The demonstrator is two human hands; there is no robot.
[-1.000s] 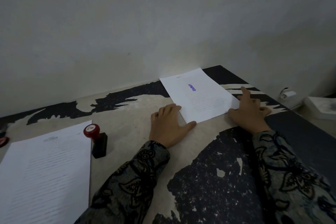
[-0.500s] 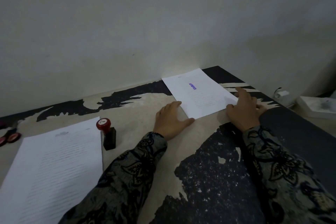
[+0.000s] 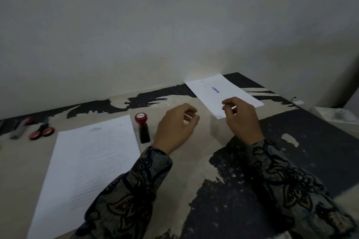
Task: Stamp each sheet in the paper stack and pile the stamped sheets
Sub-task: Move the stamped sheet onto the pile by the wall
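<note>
A stamped sheet with a blue mark lies at the far right of the table, against the wall. My right hand hovers over its near corner, fingers loosely curled, holding nothing. My left hand is lifted off the table between the sheet and the stamp, fingers also loosely curled and empty. The stamp, black body with a red top, stands upright just left of my left hand. The stack of printed sheets lies at the near left.
Red-handled scissors and some small dark items lie at the far left by the wall. The table has a worn beige and black surface. A white object sits beyond the table's right edge.
Both hands have lifted off the stamped sheet and drawn back toward me, fingers curling. The view has swung left, showing more of the paper stack and the scissors.
</note>
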